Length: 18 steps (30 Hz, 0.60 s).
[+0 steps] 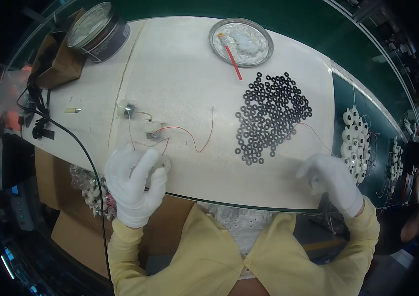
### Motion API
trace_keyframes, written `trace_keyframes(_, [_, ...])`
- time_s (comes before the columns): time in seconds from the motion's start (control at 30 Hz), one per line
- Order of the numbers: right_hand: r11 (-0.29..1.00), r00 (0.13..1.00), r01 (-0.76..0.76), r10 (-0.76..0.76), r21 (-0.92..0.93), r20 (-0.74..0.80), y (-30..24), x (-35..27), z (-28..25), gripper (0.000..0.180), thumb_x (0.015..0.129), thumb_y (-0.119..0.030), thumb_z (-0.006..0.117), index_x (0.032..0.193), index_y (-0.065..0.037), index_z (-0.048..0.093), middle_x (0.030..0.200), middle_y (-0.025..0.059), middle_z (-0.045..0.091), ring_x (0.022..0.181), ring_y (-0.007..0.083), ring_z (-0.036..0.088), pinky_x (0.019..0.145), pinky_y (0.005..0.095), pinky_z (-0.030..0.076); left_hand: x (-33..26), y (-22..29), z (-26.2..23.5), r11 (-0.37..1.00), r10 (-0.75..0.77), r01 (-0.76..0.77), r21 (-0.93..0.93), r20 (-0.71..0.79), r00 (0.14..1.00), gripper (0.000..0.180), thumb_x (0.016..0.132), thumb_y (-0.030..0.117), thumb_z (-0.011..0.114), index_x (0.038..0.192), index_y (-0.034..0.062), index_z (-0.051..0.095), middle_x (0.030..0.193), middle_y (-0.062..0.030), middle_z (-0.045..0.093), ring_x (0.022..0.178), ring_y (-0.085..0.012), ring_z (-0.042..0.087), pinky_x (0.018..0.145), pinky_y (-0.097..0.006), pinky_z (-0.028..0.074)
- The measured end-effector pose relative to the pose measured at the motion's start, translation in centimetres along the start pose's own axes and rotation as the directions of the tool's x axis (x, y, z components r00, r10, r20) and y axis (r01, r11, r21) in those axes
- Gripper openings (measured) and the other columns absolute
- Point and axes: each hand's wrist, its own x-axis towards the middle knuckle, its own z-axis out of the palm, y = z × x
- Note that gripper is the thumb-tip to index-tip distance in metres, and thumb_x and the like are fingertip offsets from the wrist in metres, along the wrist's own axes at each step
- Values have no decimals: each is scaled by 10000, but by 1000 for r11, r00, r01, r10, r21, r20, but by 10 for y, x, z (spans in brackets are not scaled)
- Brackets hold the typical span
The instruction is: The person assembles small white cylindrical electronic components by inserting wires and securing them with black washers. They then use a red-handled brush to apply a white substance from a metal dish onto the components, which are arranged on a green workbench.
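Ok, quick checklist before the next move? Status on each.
1. Gloves on both hands: ok, left hand and right hand are both in white.
2. Left grip: cannot tell, a white part shows by the fingers, but the hold is unclear.
3. Right grip: cannot tell, the fingers curl down and hide it.
4. Wire clear of rings: not ok, a thin red wire runs from near the right hand to them.
5. Brush parked: ok, tip in the dish, red handle out over the rim.
6. Black cable clear of left hand: not ok, it hangs over the table edge close by.
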Motion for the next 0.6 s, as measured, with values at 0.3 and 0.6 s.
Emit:
trace_keyframes(0.3, [400,891,318,-436,-859,127,5,18,17,449,758,-433,773,1033,-100,648,686,40,568,614,255,569,592,393,408,0,11,20,992,94,-95,88,17,995,389,776,213,721,1148,126,647,1027,-45,596,1111,-321,546,1009,-524,370])
trace_keyframes(0.6, [997,995,-43,49,-58,91,13,11,5,313,907,-175,680,1158,-4,606,828,22,674,696,81,596,684,224,473,-3,16,37,998,-31,33,45,-34,999,365,745,240,746,1083,146,645,1008,-52,561,1140,-319,525,1030,-536,361])
